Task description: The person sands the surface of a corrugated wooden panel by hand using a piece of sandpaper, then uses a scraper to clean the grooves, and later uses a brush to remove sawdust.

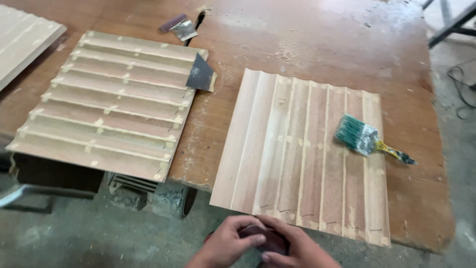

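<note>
Sandpaper piece (pixel 263 239): dark reddish-brown, held low in the view, just off the near edge of the workbench and close to the near end of the right-hand panel. Both hands share it. Left hand (pixel 225 243): fingers curled over the left side of the piece, thumb pressed on top. Right hand (pixel 297 245): fingers bent around the right side, closed onto the same piece. The two hands touch each other around it.

Fluted wooden panel (pixel 302 154): pale wood with lengthwise ridges and light filler lines, lying flat on the workbench (pixel 297 39), its near end overhanging the bench edge just beyond the hands.

Paintbrush (pixel 369 139): green bristles, metal band, yellow and dark handle, resting on the panel's right side with the handle pointing off it to the right.

Second fluted panel (pixel 109 104): same kind, dotted with filler patches, lying to the left, its near corner past the bench edge.

Dark sandpaper sheet (pixel 200 74): lying at the right-hand far corner of the second panel.

Small scraps (pixel 179 27): one reddish, one grey, at the far side of the bench.

Pale board (pixel 22 42): at the far left, partly out of view.
</note>
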